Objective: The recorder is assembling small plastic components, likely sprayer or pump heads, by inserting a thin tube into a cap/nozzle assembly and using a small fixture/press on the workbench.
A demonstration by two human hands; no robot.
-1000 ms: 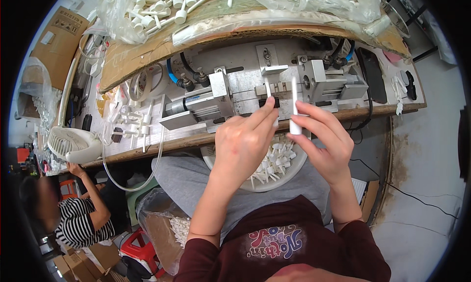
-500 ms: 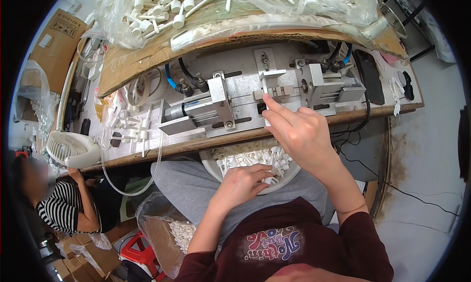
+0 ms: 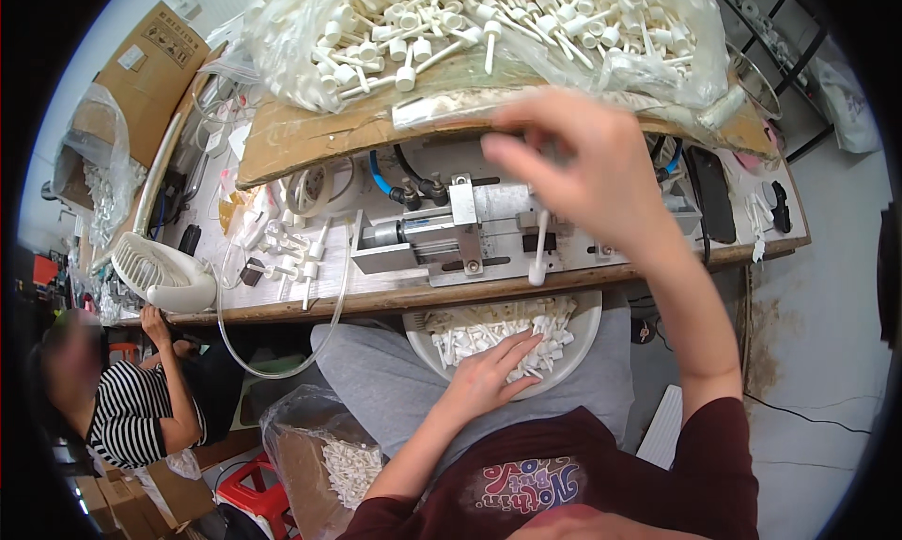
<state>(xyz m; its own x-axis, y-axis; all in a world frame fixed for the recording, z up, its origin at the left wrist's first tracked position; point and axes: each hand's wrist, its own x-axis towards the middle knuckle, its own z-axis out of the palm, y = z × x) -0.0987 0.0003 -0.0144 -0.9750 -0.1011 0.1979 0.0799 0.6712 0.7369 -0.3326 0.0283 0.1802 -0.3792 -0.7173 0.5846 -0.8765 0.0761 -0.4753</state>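
Note:
My right hand [image 3: 592,164] is raised over the metal clamping fixture, in front of the cardboard's edge. It is blurred, with thumb and fingers apart and nothing visible between them. Below it, a white long-handled scoop [image 3: 539,249] sits in the middle of the fixture, one end jutting toward me. To its left is a metal cylinder clamp [image 3: 427,230]; my right hand and forearm partly hide its counterpart. My left hand [image 3: 484,380] lies with fingers stretched over small white plastic pieces [image 3: 470,338] in a round white basin [image 3: 420,352] at my lap.
A heap of white scoops [image 3: 526,23] in clear plastic rests on a cardboard sheet [image 3: 329,136] above the fixture. A phone [image 3: 711,197] lies right, a white fan [image 3: 164,272] left. Clear tubing [image 3: 235,338] loops off the table edge. Another person in stripes [image 3: 141,404] sits left.
My right hand has left the fixture and moved up and away toward the scoop heap, leaving a scoop in the fixture. My left hand has spread over the basin's pieces. The view has shifted.

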